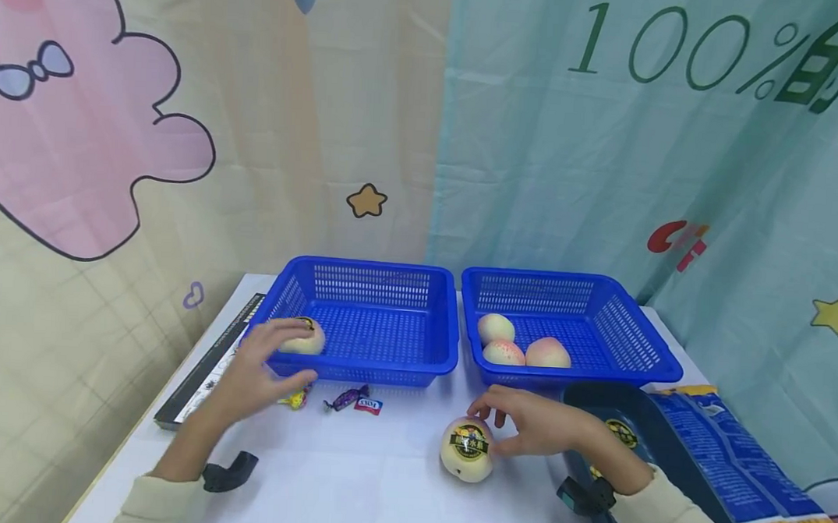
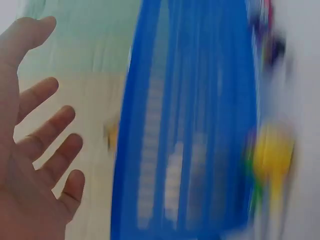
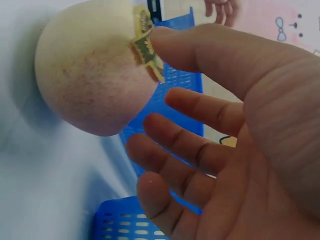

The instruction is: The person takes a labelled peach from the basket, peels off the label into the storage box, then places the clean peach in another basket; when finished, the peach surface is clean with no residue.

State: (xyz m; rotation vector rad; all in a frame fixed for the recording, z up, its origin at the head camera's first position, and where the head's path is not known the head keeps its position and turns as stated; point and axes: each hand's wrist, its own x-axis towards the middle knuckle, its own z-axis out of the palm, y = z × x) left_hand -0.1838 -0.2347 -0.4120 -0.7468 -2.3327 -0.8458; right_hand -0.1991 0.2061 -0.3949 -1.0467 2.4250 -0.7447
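Note:
On the white table stands a pale peach [image 1: 468,449] with a black and gold label. My right hand [image 1: 541,423] is beside it, its thumb right at the label and its other fingers spread apart in the right wrist view. Over the front left corner of the left blue basket [image 1: 375,366] is my left hand [image 1: 256,367], fingers loose and apart with nothing between them. A labelled peach [image 1: 312,343] lies in that basket, partly hidden behind the left fingers. In the right blue basket [image 1: 597,374] lie three peaches [image 1: 548,353], pinkish on top.
Small wrapped candies [image 1: 346,399] lie in front of the left basket. A dark tray [image 1: 671,436] with labelled peaches [image 1: 620,433] sits under my right forearm. Next to it is a blue and yellow packet [image 1: 733,455]. A flat dark-edged box [image 1: 206,373] lies at the left.

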